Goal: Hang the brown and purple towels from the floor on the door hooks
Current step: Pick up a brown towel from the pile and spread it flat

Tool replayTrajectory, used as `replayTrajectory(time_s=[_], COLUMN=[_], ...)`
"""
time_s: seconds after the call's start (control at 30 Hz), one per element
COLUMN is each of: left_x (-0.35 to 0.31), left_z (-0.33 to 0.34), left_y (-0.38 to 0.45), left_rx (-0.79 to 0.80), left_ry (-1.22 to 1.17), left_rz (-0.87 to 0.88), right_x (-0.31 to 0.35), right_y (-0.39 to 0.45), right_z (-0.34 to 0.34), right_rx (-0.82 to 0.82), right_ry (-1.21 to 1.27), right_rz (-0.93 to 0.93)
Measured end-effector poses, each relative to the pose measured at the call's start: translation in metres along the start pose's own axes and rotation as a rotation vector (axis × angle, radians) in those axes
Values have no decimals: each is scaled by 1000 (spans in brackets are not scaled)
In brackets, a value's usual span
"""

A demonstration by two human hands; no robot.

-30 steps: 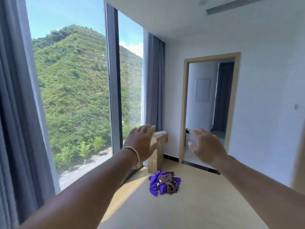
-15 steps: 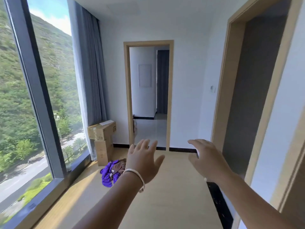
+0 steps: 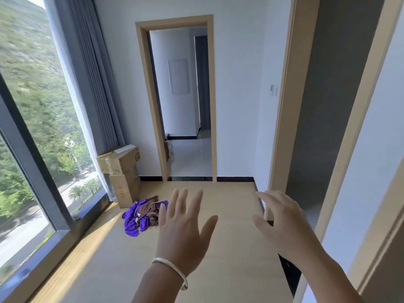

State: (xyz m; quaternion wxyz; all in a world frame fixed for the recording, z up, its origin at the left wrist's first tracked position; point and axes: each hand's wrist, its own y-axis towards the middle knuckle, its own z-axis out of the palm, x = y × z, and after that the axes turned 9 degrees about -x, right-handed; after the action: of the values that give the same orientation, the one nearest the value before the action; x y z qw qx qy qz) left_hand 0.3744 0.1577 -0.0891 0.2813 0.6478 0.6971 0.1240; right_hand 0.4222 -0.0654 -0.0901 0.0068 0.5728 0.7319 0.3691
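Observation:
A purple towel [image 3: 133, 219] lies crumpled on the wooden floor near the window, with a brown towel [image 3: 149, 212] bunched on top of it. My left hand [image 3: 184, 228], a silver bangle on its wrist, is raised in the air with fingers spread, just right of the towels and nearer to me. My right hand [image 3: 282, 226] is also raised and empty, fingers loosely spread, in front of the door frame on the right. No door hooks are in view.
Two stacked cardboard boxes [image 3: 123, 171] stand in the corner behind the towels. A large window [image 3: 32, 138] and grey curtain [image 3: 87, 73] run along the left. An open doorway [image 3: 185, 106] lies straight ahead; a second wooden door frame [image 3: 288, 106] stands on the right.
The view has swung right and tilted down, away from the window toward the room. The towels now appear larger and closer. Both hands stay raised and empty.

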Motion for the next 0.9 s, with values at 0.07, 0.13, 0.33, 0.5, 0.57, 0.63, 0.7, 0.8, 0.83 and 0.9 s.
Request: replayTrajectory(time_s=[0.07, 0.13, 0.33, 0.5, 0.57, 0.63, 0.7, 0.8, 0.83, 0.9], left_x=[-9, -18, -35, -40, -39, -34, -26, -6, 2, 19], left_z=[14, 26, 66, 102, 118, 134, 152, 181, 189, 204], left_y=[12, 29, 77, 105, 121, 140, 162, 202, 217, 248], left_rx=[13, 11, 39, 83, 108, 128, 159, 219, 229, 229], left_ry=[13, 0, -4, -35, -38, -30, -5, 19, 19, 10], left_rz=[-15, -32, -31, -11, 0, 6, 10, 0, -5, -15], right_x=[-15, -29, -68, -92, -100, -105, -107, -105, -104, -101], right_y=[15, 27, 61, 81, 95, 113, 136, 179, 196, 229], right_z=[8, 16, 33, 54, 66, 79, 95, 123, 132, 152], right_rx=[6, 19, 60, 99, 104, 104, 103, 99, 106, 125], right_ry=[22, 44, 63, 68, 45, 23, 2, -32, -51, -84], right_rz=[2, -18, -10, 20, 18, 14, 5, -4, -8, -15])
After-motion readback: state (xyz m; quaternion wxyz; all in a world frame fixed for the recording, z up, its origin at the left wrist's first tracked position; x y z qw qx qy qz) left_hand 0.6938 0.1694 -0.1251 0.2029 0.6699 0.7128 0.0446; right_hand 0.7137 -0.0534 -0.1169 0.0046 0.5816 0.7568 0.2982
